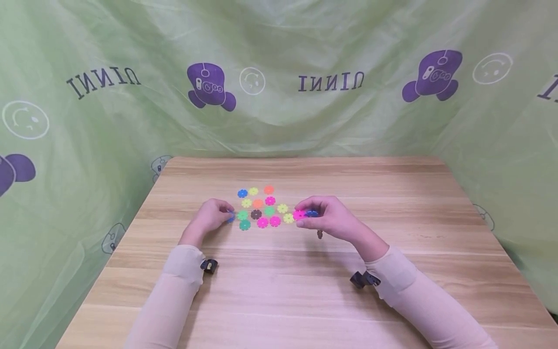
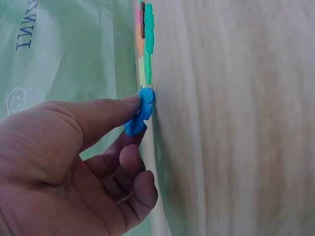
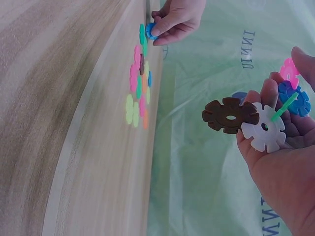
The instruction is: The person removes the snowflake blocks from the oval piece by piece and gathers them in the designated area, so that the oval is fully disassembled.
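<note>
Pale sleeves (image 1: 174, 291) at the frame's bottom, wooden worktop (image 1: 279, 291), left hand (image 1: 209, 219) fingers (image 2: 106, 110) pinched a blue disc (image 2: 141, 111) left of centre, right hand (image 1: 331, 218) fingers (image 3: 268, 96) curled round brown (image 3: 230, 114), white (image 3: 264, 127), blue and pink discs, loose coloured discs (image 1: 261, 208) lay between the hands.

In the head view, the brown disc (image 3: 230, 114) and white disc (image 3: 264, 128) were hidden by the right hand (image 1: 330, 218).

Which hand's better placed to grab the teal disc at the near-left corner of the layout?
Left, probably. The left hand sits right beside the teal disc, pinching only one blue disc. The right hand is across the layout and already holds several discs.
</note>
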`<state>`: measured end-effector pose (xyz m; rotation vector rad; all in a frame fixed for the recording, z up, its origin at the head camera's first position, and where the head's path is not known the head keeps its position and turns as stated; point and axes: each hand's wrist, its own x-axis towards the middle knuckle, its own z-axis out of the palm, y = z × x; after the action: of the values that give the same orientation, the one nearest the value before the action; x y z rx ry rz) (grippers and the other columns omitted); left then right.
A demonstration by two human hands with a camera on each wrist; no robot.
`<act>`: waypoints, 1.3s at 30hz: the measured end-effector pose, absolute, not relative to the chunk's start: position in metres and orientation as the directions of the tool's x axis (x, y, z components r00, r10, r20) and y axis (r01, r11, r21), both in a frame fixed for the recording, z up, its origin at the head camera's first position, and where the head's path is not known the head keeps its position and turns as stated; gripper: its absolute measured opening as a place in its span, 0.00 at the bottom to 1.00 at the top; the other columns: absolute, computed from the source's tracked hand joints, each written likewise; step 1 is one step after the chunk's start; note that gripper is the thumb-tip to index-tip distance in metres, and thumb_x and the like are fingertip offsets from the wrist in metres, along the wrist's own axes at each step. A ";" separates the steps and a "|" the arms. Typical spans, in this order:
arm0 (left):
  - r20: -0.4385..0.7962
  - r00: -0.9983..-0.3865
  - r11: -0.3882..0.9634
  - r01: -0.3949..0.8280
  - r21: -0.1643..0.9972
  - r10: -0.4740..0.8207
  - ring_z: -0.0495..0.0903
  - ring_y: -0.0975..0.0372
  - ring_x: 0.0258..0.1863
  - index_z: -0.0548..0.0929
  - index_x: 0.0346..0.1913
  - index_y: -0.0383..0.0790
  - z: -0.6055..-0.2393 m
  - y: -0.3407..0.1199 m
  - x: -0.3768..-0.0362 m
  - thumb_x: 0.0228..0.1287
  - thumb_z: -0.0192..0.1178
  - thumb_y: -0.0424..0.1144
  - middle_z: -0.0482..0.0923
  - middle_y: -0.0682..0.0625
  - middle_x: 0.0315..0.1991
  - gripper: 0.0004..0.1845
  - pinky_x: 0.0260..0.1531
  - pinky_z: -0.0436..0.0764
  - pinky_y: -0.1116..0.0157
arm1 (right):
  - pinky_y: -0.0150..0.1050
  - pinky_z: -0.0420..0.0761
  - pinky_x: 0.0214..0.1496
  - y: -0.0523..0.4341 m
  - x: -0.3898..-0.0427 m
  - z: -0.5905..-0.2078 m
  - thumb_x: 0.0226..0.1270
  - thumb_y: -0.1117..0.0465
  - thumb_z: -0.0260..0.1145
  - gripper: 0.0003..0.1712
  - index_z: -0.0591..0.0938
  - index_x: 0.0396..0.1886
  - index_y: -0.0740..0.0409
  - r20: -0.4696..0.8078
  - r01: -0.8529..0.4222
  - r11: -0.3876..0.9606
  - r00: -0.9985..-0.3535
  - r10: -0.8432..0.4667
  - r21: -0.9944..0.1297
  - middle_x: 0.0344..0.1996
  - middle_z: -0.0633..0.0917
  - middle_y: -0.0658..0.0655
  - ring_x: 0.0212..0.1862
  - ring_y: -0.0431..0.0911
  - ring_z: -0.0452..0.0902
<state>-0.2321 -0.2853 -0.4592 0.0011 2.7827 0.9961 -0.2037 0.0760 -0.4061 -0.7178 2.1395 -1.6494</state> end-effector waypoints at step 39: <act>0.123 -0.978 0.682 0.207 0.701 0.170 0.77 0.58 0.32 0.86 0.42 0.41 -0.416 -0.227 -0.214 0.65 0.65 0.41 0.82 0.51 0.34 0.08 0.31 0.78 0.61 | 0.45 0.80 0.20 0.078 -0.203 -0.408 0.57 0.59 0.77 0.21 0.84 0.50 0.59 0.034 -0.182 0.199 -0.814 -0.580 -0.963 0.35 0.85 0.58 0.29 0.47 0.77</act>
<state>-0.2135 -0.2270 -0.4156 0.3281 2.9246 1.2286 -0.2031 0.0783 -0.4077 -0.7166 2.1436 -1.6479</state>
